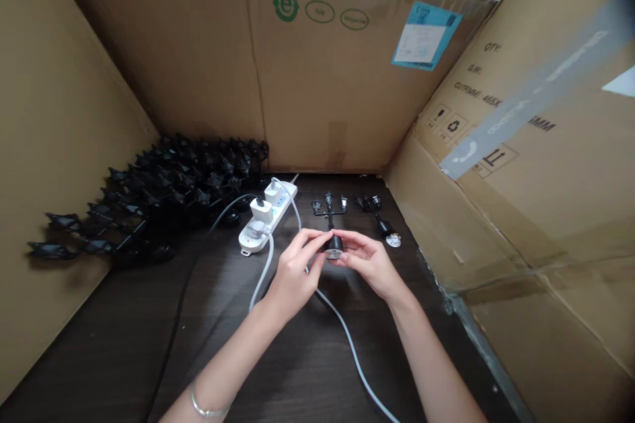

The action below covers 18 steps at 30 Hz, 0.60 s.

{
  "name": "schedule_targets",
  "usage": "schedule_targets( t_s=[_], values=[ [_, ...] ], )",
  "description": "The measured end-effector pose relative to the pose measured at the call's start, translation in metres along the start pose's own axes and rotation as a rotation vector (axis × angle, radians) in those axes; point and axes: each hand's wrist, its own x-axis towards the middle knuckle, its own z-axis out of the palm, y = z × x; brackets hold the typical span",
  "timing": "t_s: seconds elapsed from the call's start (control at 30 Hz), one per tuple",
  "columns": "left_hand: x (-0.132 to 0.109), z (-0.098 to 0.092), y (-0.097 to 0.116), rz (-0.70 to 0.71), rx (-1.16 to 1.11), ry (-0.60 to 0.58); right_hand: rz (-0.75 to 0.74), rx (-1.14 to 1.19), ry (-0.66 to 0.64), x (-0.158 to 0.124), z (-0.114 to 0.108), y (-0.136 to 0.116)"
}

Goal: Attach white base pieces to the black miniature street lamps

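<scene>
Between both hands is a small black model street lamp (330, 217) with three lantern heads, its round base tilted so the pale underside (334, 254) faces me. My left hand (299, 262) grips the base from the left with thumb and fingers. From the right, my right hand (368, 260) closes on the same base, its thumb near the lower rim. Just beyond my right hand lies a second black model street lamp (376, 213) on its side, with a small pale round piece (393, 240) by its base.
A white power strip (268, 218) with plugged-in adapters stands left of my hands. A white cable (347, 337) and a black cable (179, 304) cross the dark table (278, 370). Several black lamps (188, 178) are heaped at the left. Cardboard walls (327, 99) surround the table.
</scene>
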Motion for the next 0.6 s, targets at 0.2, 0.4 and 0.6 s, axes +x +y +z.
schedule_targets(
  t_s=[0.2,0.4,0.6],
  values=[
    [0.002,0.000,-0.002,0.032,-0.029,0.012,0.020,0.000,0.070,-0.001,0.004,-0.003],
    [0.001,0.001,-0.001,0.023,-0.049,0.024,-0.026,-0.019,0.118,-0.001,0.009,-0.001],
    [-0.001,0.005,0.002,0.002,-0.105,0.055,-0.104,-0.037,0.151,-0.001,0.013,0.004]
  ],
)
